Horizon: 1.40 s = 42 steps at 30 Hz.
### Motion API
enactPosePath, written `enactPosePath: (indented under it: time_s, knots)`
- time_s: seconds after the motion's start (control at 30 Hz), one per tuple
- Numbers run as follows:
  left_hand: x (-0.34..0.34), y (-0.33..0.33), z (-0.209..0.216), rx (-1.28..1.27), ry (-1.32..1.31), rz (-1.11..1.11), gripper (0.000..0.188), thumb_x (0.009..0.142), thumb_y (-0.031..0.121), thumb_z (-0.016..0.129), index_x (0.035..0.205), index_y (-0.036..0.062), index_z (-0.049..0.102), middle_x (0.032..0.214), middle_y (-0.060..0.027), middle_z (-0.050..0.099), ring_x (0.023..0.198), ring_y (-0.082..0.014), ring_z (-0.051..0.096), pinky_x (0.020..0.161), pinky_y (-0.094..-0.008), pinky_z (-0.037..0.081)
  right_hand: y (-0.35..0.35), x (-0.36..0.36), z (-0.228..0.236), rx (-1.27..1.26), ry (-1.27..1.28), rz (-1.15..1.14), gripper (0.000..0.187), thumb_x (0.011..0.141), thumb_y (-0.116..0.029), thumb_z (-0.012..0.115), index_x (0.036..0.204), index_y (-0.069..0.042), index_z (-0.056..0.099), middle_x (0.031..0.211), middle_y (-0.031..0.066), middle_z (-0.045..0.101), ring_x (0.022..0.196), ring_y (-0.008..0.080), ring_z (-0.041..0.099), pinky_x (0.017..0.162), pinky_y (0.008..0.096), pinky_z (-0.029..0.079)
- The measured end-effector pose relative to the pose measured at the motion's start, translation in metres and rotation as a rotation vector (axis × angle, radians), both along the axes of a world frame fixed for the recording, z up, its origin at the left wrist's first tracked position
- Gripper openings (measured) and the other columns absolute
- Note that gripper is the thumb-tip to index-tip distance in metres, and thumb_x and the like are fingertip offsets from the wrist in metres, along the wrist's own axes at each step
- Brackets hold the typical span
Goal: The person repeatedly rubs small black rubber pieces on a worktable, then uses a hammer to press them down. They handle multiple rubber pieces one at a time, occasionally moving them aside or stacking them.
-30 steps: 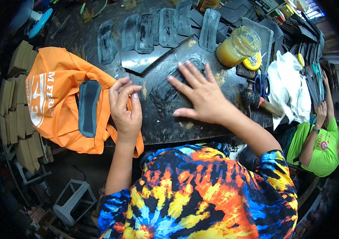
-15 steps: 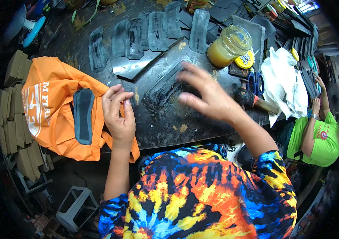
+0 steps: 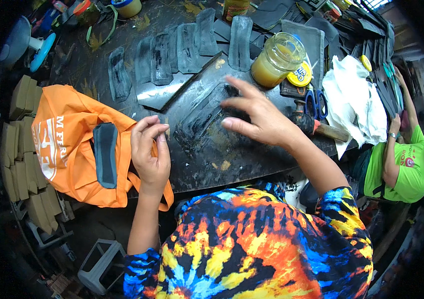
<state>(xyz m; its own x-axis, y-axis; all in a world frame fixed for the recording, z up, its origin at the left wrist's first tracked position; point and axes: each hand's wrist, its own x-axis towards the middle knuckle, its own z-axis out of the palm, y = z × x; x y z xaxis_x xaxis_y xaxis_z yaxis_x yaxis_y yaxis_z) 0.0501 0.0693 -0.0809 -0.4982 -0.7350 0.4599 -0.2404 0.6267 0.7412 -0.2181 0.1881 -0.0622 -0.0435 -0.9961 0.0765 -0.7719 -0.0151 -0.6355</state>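
Observation:
My left hand (image 3: 150,152) hovers over the near edge of the dark bench, its fingers loosely curled and nothing visible in them. Beside it on the left, an orange cloth bag (image 3: 75,134) carries a dark grey rounded strip (image 3: 105,157) on top. My right hand (image 3: 257,113) reaches over the middle of the bench, fingers spread and empty. Under its fingertips lies a dark, shiny smeared patch (image 3: 197,122). Beyond my hands is a shiny metal plate (image 3: 164,91), with several similar dark strips (image 3: 161,59) around its far side.
An open glass jar of yellowish paste (image 3: 272,65) stands right of the plate, near a yellow lid (image 3: 299,74). Blue-handled scissors (image 3: 316,104), a wooden-handled hammer (image 3: 332,132) and crumpled white cloth (image 3: 354,102) lie farther right. A person in green (image 3: 404,164) works there.
My right hand's fingers have shifted slightly and spread, and are less blurred. The left hand stays much the same. The view has tilted a little; the strips and bag lie where they were.

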Motion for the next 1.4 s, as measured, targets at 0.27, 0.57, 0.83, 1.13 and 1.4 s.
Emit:
enactPosePath:
  time_s: [0.27, 0.57, 0.83, 1.13, 1.4]
  knots:
    - [-0.079, -0.023, 0.031, 0.098, -0.104, -0.322, 0.035, 0.087, -0.004, 0.064, 0.122, -0.001, 0.066, 0.119, -0.0203, 0.068, 0.114, -0.0386, 0.064, 0.099, -0.0454, 0.051, 0.027, 0.006, -0.005, -0.153, 0.276, -0.109, 0.067, 0.09, -0.045, 0.079, 0.132, 0.005, 0.061, 0.152, 0.0294, 0.049, 0.142, 0.0452, 0.047, 0.12, 0.0506, 0.038]
    - [-0.145, -0.045, 0.016, -0.15, -0.561, -0.548, 0.056, 0.076, 0.001, 0.07, 0.131, 0.0027, 0.063, 0.13, -0.0204, 0.065, 0.123, -0.0398, 0.059, 0.106, -0.049, 0.047, 0.059, 0.012, 0.015, -0.087, 0.002, -0.246, 0.062, 0.088, -0.025, 0.082, 0.14, -0.002, 0.058, 0.153, 0.0248, 0.048, 0.141, 0.0442, 0.05, 0.117, 0.0477, 0.041]
    - [-0.162, -0.064, 0.023, -0.207, -0.695, -0.688, 0.034, 0.072, 0.001, 0.069, 0.106, 0.0044, 0.067, 0.105, -0.0163, 0.067, 0.111, -0.0374, 0.061, 0.095, -0.0454, 0.05, 0.087, 0.03, 0.006, -0.138, -0.166, -0.316, 0.068, 0.086, -0.024, 0.084, 0.144, -0.004, 0.056, 0.154, 0.0244, 0.048, 0.139, 0.0441, 0.051, 0.116, 0.0481, 0.042]
    - [-0.143, -0.06, 0.037, -0.001, -0.478, -0.785, 0.028, 0.073, -0.004, 0.064, 0.098, 0.0022, 0.056, 0.097, -0.016, 0.064, 0.091, -0.0388, 0.066, 0.082, -0.0467, 0.052, 0.088, 0.039, -0.002, -0.111, -0.169, -0.329, 0.075, 0.082, -0.028, 0.087, 0.146, -0.005, 0.055, 0.154, 0.0225, 0.05, 0.138, 0.0422, 0.053, 0.114, 0.0484, 0.042]
    - [-0.198, -0.134, 0.051, 0.082, -0.06, -0.587, 0.03, 0.079, 0.001, 0.055, 0.109, -0.0006, 0.058, 0.099, -0.0108, 0.063, 0.097, -0.021, 0.063, 0.095, -0.0331, 0.051, 0.086, 0.037, 0.001, -0.104, -0.174, -0.323, 0.08, 0.081, -0.031, 0.087, 0.148, -0.005, 0.052, 0.154, 0.0227, 0.05, 0.137, 0.0421, 0.053, 0.114, 0.0483, 0.041]
